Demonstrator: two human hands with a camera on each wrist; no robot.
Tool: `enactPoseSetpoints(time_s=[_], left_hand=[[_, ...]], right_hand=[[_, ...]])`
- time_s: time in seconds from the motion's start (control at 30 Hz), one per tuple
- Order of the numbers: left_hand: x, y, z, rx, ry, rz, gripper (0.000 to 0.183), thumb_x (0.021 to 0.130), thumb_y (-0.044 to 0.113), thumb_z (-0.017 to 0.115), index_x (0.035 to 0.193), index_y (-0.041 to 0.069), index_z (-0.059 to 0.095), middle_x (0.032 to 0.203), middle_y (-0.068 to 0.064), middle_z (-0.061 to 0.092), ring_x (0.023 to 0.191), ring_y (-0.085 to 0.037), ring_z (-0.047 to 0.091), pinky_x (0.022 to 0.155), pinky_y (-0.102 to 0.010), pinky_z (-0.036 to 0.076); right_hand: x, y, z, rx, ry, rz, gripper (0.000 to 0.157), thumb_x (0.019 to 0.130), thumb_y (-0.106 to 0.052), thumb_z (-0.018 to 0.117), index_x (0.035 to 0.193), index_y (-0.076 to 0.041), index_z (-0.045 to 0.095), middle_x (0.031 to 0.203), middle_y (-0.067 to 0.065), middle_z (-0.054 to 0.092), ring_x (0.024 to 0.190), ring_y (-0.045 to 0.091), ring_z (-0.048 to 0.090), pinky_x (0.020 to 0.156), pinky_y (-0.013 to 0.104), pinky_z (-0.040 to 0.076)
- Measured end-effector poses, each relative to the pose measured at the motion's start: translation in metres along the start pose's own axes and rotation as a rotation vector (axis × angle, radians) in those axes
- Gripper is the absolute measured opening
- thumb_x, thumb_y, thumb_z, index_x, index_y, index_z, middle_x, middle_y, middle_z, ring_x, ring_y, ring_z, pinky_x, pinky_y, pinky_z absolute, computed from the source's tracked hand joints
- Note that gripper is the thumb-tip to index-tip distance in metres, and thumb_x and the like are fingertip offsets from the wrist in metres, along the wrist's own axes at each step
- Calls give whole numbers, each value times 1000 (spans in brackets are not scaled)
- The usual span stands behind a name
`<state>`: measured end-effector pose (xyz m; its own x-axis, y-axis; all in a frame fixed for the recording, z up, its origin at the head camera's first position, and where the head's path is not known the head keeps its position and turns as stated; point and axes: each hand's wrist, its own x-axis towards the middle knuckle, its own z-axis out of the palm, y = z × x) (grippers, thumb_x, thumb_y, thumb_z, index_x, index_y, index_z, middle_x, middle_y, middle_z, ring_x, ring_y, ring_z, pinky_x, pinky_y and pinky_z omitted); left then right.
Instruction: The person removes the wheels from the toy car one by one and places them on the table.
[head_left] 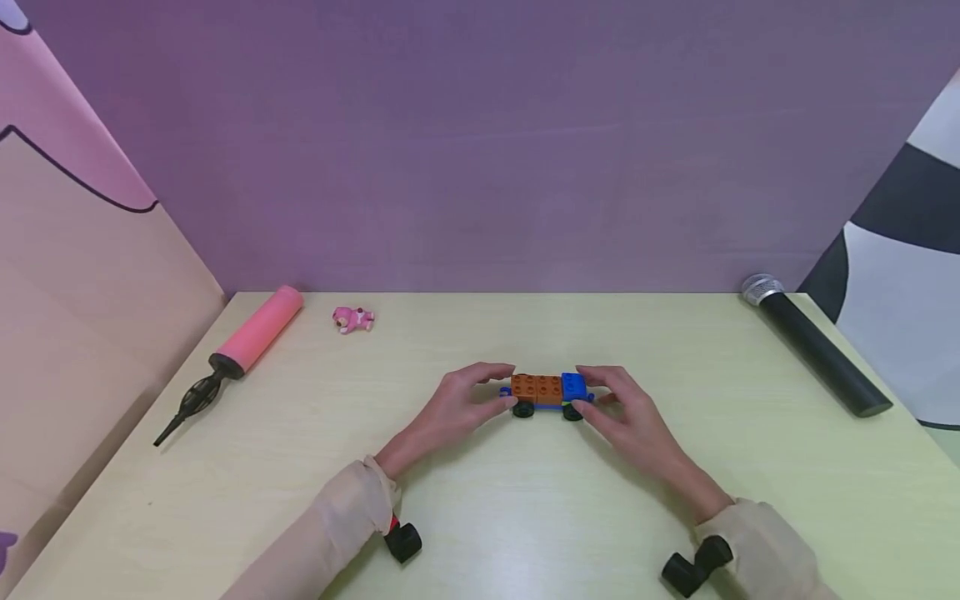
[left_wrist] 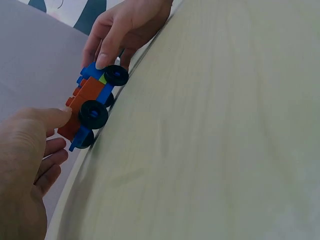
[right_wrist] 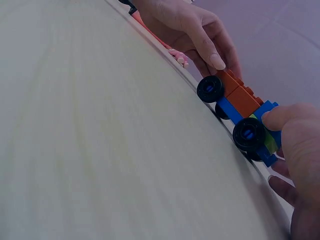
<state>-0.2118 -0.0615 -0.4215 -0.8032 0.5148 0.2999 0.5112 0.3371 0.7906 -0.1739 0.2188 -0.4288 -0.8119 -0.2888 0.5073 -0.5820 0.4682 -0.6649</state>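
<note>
A toy brick car (head_left: 536, 390) stands on the table between both hands. It has orange bricks (right_wrist: 245, 100) along most of its top, a blue brick (head_left: 574, 386) at the right end, a lime piece (right_wrist: 270, 142) below that, a blue base and black wheels (left_wrist: 93, 114). My left hand (head_left: 457, 407) holds the orange end, thumb on the near side and fingers on the far side. At the blue end my right hand (head_left: 633, 421) grips it the same way, its thumb on the blue brick. The fingertips behind the car are partly hidden.
A pink balloon pump (head_left: 258, 333) with a black nozzle lies at the table's left. Near the back edge sits a small pink bear figure (head_left: 353, 319). A black microphone (head_left: 817, 350) lies along the right edge. Behind the table (head_left: 525, 508) rises a purple wall (head_left: 487, 150).
</note>
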Motion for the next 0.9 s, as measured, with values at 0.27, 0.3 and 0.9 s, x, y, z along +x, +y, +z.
enactPoseSetpoints(time_s=[0.27,0.3,0.9], left_hand=[[4,-2,3,30,2,21,45,97,8,74,139,-4,61,133,-15,66,121,-28,64,104,-43,51],[5,-3,3,34,4,23,44,96,8,74,138,-4,62,131,-15,67,119,-27,65,102,-42,52],[2,-4,1,87,78,176,40,97,9,74,135,0,66,129,-11,67,122,-26,62,105,-42,50]], right_hand=[[2,-1,1,-14,-12,40,47,92,5,75,136,5,60,123,16,62,108,31,64,86,26,57],[2,-1,2,-17,-10,41,46,92,5,75,136,5,60,122,16,62,107,30,64,86,27,57],[0,-3,0,-1,40,-21,43,89,11,74,130,2,63,119,11,62,106,14,61,84,17,53]])
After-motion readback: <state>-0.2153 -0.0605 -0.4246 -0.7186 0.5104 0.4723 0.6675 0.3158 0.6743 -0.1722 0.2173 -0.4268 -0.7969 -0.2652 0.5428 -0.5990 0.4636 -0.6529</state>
